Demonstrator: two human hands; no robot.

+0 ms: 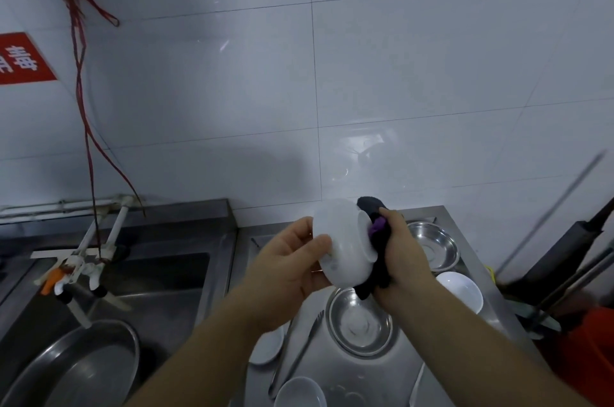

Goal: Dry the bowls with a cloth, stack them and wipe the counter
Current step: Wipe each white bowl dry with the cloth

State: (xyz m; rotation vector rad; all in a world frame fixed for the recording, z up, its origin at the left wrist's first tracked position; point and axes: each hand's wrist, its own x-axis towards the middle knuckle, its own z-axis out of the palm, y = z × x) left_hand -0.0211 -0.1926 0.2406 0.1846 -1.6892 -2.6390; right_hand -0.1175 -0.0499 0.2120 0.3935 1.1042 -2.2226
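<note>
White tiled wall with a red sign behind a steel sink.

steel counter, steel bowls, white bowls, fork

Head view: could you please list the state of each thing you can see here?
White bowl: held up, tilted, gripped by left hand.
Dark cloth: pressed to the bowl's rim, gripped by right hand.
Steel bowls: upright, empty, on counter.
White bowl beside them: upright, on counter.
Fork: lying flat.
Steel basin: in sink, empty.
</note>
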